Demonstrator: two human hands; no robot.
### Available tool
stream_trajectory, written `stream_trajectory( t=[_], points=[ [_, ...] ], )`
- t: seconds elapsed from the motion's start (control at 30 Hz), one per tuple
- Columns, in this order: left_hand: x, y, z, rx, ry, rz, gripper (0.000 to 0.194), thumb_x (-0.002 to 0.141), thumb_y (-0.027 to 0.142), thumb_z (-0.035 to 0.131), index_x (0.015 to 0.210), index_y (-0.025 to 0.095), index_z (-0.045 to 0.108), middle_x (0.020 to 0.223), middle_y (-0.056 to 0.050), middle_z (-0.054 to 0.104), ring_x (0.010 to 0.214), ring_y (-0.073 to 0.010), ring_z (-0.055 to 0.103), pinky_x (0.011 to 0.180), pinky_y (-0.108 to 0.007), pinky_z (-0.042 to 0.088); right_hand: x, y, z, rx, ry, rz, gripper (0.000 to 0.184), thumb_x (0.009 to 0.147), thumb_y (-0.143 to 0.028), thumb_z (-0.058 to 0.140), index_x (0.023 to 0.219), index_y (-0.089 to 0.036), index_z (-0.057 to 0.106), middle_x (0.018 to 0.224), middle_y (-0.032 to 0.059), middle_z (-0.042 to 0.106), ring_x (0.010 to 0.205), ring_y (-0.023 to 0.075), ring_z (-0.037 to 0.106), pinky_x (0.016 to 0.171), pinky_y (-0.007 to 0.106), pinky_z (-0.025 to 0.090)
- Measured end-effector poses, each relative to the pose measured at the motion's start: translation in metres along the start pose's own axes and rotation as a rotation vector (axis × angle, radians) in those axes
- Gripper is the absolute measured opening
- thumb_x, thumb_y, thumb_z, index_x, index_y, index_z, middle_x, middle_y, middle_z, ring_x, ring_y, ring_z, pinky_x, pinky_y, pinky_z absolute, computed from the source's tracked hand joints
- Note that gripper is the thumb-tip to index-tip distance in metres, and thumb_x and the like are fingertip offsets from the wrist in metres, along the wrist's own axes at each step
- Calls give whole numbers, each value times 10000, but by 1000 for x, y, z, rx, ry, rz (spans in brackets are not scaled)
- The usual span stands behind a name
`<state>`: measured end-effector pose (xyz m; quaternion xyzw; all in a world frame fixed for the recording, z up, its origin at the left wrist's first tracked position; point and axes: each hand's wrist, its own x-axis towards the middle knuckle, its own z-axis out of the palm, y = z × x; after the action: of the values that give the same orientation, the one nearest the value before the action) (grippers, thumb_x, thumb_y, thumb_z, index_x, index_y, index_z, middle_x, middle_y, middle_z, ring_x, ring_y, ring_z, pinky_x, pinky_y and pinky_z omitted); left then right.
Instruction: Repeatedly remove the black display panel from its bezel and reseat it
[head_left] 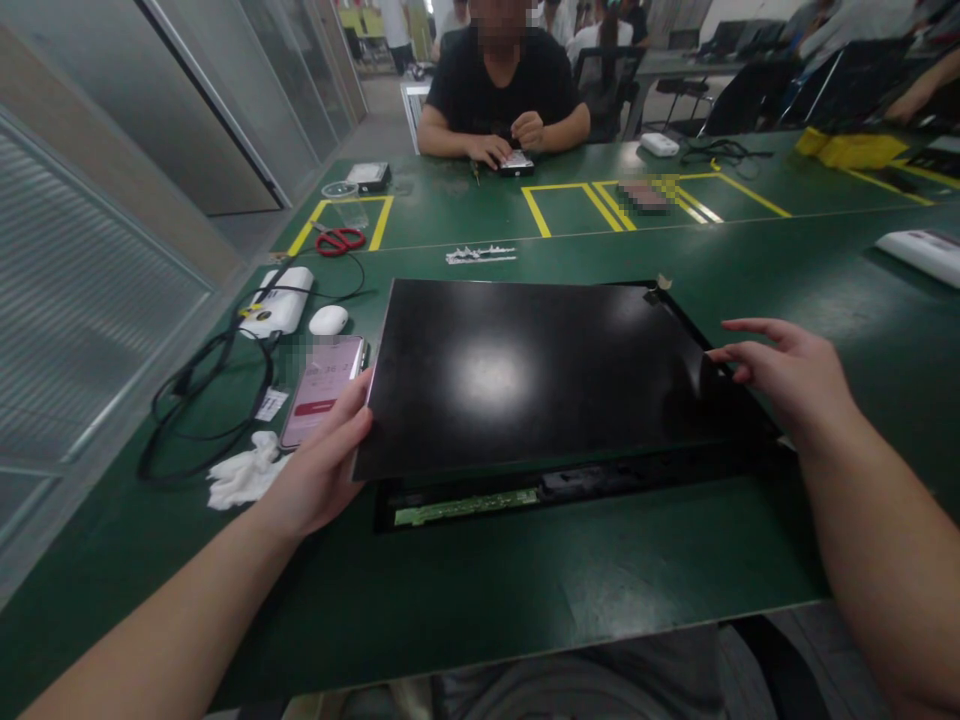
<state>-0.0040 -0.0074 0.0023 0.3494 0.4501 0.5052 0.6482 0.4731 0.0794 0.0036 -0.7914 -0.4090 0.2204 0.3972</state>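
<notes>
Fiddly bit, so go slow. Got a big black screen [510,390] tilted over a dark frame [622,482] on the green bench [562,580], left end up and poking past the frame, right end low against the far side, exact contact there hard to make out. Left hand [319,475] pinching the left edge, some fingers tucked out of sight underneath. Good spot for a grip: keep to the border, no leaning on the glossy middle, probably easy to crack. Right hand [802,380] with fingers partly spread, tips at the right edge; can't tell whether pinching the screen or just touching the frame. Worth getting solid support at that end too, to avoid twisting such a thin sheet. Watch the green circuit strip [465,507] along the near side, and don't let the lower edge scrape across. No yanking either; impossible to see from here whether anything's joined up underneath. Mind the loose tab [663,284] at the far right corner. Also maybe shift the phone [330,390] and crumpled white wad [244,475], both awfully close to the left hand.
</notes>
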Motion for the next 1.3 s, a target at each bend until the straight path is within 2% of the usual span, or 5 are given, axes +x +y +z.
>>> stream_trajectory(
  t=[0.2, 0.53, 0.77, 1.07, 1.3],
  points=[
    [-2, 4, 3, 74, 80, -57, 641, 843, 471, 934, 1431, 290, 754, 1450, -33, 799, 1509, -371, 599, 1167, -400, 569, 2, 3, -1, -15, 8, -12, 476, 719, -249, 729, 1183, -238, 830, 802, 21, 757, 603, 115, 547, 575, 259, 409],
    [6, -1, -2, 119, 49, 24, 479, 764, 409, 997, 1220, 341, 868, 1279, -6, 863, 1419, -347, 683, 1079, -372, 623, 4, 1, -2, -96, 23, -21, 407, 746, -259, 734, 1142, -240, 829, 760, 7, 728, 611, 134, 562, 620, 291, 428],
    [5, 2, 1, 152, 74, -3, 360, 834, 338, 913, 1191, 330, 867, 1201, -21, 876, 1384, -352, 705, 1074, -413, 626, 5, 5, -1, -96, 1, -23, 416, 731, -277, 734, 1137, -251, 822, 791, 6, 748, 626, 138, 575, 651, 307, 452],
    [4, 3, 3, 190, 37, 9, 526, 915, 324, 813, 1438, 294, 774, 1416, -83, 800, 1534, -400, 564, 1122, -493, 590, -2, -5, -2, -143, 10, -28, 396, 698, -273, 707, 1073, -235, 831, 776, 25, 760, 614, 162, 593, 615, 325, 462],
    [6, 0, 1, 163, 3, 8, 517, 881, 351, 868, 1391, 306, 796, 1376, -68, 819, 1461, -393, 637, 1097, -467, 612, 8, 6, -4, -234, -26, -59, 421, 735, -335, 712, 1132, -252, 826, 786, 18, 769, 647, 184, 635, 698, 360, 498]
  ],
)
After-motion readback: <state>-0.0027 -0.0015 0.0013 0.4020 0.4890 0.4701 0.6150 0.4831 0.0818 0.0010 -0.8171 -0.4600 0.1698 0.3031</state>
